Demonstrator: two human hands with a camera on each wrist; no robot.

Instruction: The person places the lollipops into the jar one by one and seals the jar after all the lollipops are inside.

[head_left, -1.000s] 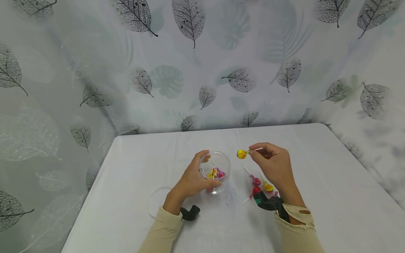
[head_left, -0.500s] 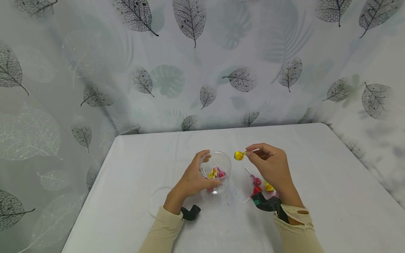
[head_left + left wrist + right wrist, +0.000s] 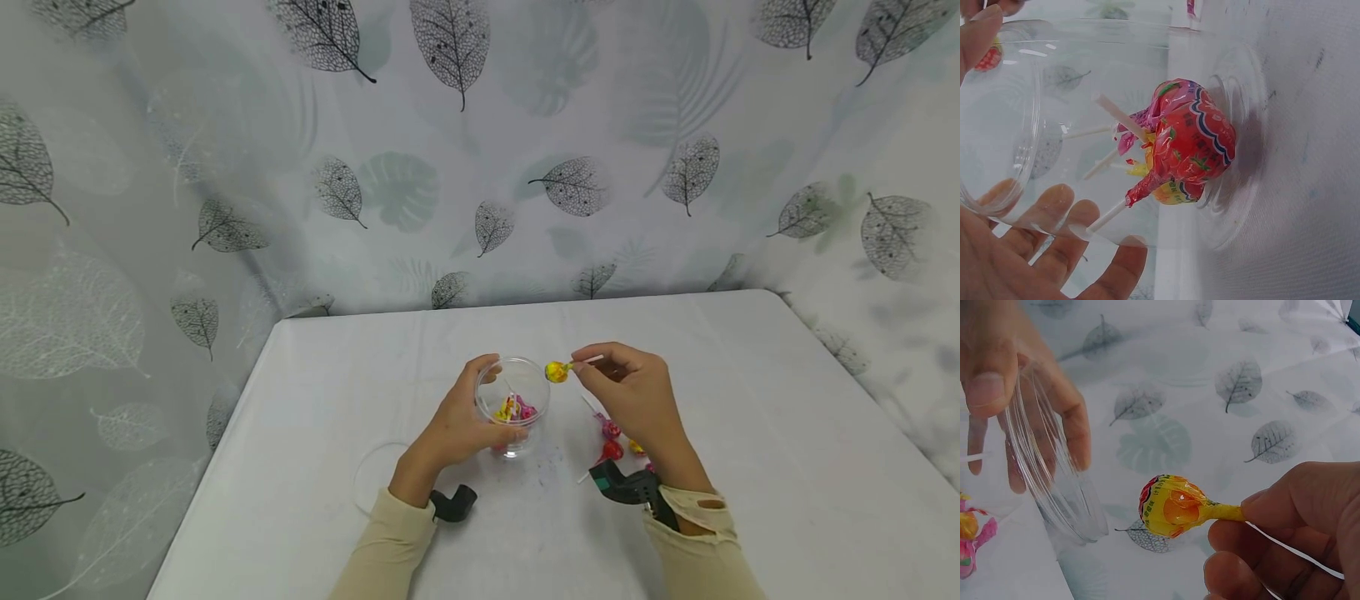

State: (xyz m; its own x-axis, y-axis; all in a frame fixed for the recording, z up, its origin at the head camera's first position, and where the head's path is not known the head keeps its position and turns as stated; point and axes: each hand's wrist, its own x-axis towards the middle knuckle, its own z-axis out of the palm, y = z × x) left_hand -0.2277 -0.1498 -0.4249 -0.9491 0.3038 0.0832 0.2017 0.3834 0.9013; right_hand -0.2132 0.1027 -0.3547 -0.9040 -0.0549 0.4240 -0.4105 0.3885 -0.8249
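Note:
My left hand [image 3: 457, 421] grips a clear plastic jar [image 3: 512, 392] near its rim, fingers on the far side and thumb on the near side. Inside the jar, several wrapped lollipops, among them a red one [image 3: 1194, 144], lie at the bottom with white sticks showing. In my right hand [image 3: 633, 400] a yellow-wrapped lollipop [image 3: 1172, 506] is pinched by its twisted wrapper and stick, between thumb and forefinger. Its round head points toward the jar, just right of the rim in the head view.
On the white table [image 3: 360, 358], a few more lollipops, including a red one [image 3: 612, 450], lie beneath my right hand and wrist. A clear round lid [image 3: 360, 467] lies flat beside my left forearm. A leaf-patterned curtain [image 3: 420, 200] stands behind the table.
My right hand has moved left with the yellow lollipop, bringing its head close to the jar's rim. The left hand and jar have stayed nearly in place.

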